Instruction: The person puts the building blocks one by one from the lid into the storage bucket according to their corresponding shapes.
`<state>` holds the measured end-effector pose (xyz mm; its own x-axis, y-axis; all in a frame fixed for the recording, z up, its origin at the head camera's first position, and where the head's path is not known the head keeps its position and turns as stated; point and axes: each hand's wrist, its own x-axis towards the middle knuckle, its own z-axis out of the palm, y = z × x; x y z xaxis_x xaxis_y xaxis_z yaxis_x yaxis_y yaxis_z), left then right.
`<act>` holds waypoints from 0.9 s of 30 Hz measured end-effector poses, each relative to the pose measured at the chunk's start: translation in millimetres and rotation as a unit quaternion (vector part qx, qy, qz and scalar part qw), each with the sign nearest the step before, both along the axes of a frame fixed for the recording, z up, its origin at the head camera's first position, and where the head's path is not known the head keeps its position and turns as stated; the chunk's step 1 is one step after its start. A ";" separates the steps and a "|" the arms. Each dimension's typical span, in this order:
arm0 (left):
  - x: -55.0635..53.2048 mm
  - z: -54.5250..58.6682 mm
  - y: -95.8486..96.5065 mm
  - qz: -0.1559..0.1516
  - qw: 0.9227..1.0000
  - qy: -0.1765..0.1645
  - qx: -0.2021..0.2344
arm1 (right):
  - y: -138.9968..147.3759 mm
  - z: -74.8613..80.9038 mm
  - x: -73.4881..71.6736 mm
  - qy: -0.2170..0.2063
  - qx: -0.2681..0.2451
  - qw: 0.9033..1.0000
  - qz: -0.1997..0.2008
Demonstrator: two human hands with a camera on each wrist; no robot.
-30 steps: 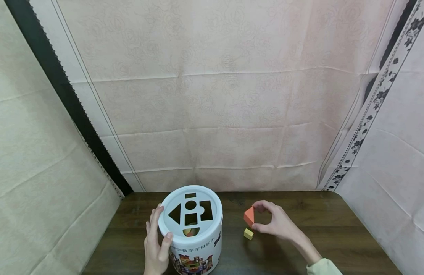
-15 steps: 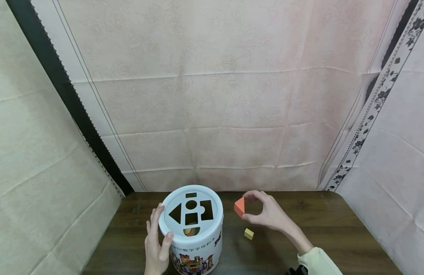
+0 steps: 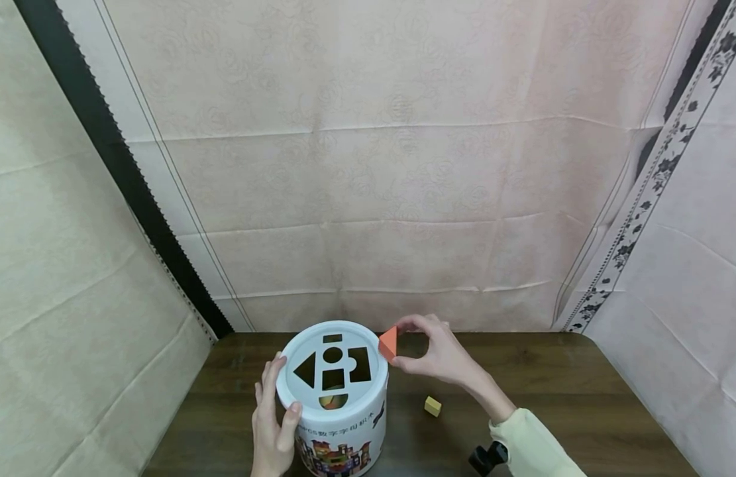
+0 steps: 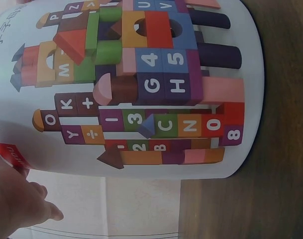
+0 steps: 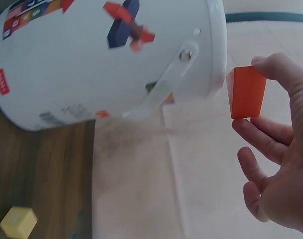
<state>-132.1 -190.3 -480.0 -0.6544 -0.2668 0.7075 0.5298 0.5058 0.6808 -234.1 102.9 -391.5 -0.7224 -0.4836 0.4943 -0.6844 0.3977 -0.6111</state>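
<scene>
An orange triangular block (image 3: 388,344) is pinched between the thumb and fingers of my right hand (image 3: 436,354), raised at the right rim of the bucket's lid. The white bucket (image 5: 111,59) has a pale blue lid (image 3: 368,391) with cut-out holes: a triangle, a circle, a square and others. Through the front half-round hole, some coloured blocks show inside. My left hand (image 3: 272,424) rests against the bucket's left side, thumb and fingertips at the lid's edge. Printed block pictures (image 4: 156,84) cover the bucket's wall in the left wrist view.
A small yellow block (image 3: 432,406) lies on the dark wooden table (image 3: 558,397), right of the bucket. A clear plastic handle (image 5: 166,79) hangs on the bucket's side. Pale cloth (image 3: 403,199) hangs behind the table and on both sides.
My right hand has carried the orange triangular block left and up, from above the yellow block to the lid's rim. The left hand and bucket have stayed in place.
</scene>
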 end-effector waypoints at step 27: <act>2.1 4.9 -0.1 0.004 0.999 -0.036 0.004 | -96.4 16.6 6.6 -0.018 0.060 0.995 0.078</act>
